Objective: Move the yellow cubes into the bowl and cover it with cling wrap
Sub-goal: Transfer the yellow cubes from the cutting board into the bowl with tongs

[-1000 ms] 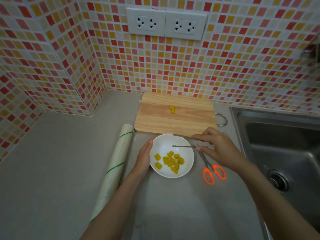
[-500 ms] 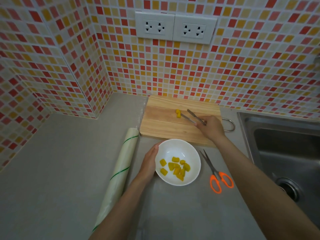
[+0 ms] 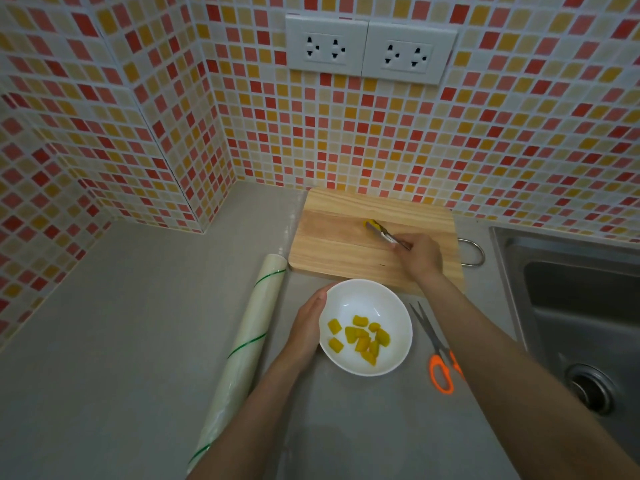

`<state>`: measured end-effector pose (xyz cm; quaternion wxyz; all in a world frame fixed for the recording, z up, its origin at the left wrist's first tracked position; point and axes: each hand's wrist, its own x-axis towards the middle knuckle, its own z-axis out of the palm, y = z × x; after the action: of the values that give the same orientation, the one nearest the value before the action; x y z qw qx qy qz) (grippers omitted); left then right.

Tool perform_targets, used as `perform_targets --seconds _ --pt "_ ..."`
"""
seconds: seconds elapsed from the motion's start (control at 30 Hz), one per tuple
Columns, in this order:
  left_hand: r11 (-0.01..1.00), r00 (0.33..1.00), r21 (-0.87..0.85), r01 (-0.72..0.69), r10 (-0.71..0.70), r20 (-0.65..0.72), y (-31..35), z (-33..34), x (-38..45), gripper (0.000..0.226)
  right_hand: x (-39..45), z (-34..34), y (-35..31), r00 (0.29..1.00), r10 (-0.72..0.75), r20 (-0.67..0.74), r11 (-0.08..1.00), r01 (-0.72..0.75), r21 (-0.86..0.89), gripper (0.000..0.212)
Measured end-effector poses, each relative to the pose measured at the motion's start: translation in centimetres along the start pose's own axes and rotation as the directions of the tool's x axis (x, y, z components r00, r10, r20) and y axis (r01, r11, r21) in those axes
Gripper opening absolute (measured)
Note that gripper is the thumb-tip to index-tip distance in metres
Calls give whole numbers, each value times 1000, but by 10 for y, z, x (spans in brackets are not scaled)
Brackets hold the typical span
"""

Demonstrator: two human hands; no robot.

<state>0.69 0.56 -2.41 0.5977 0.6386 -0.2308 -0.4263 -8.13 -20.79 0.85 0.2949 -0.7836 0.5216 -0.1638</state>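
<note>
Right hand (image 3: 420, 254) pinches tongs (image 3: 386, 235) onto the last yellow cube (image 3: 370, 223) at twelve o'clock; left hand (image 3: 308, 327), fingers (image 3: 320, 299) straight, steadies the bowl (image 3: 360, 292).

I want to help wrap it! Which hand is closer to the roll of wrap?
Left. The left hand rests against the bowl just beside the roll. The right hand is farther off over the wooden board, holding tongs on a yellow cube.
</note>
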Motion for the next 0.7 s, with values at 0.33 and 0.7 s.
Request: perform_targets --seconds 0.33,0.7 --pt "1000 1000 4 -21 21 -9 -1 1 2 31 -84 -41 11 961 -276 18 950 270 156 25" --pt "1000 1000 -29 5 -6 -21 -5 2 3 34 -111 -62 2 942 -306 136 952 304 38 35"
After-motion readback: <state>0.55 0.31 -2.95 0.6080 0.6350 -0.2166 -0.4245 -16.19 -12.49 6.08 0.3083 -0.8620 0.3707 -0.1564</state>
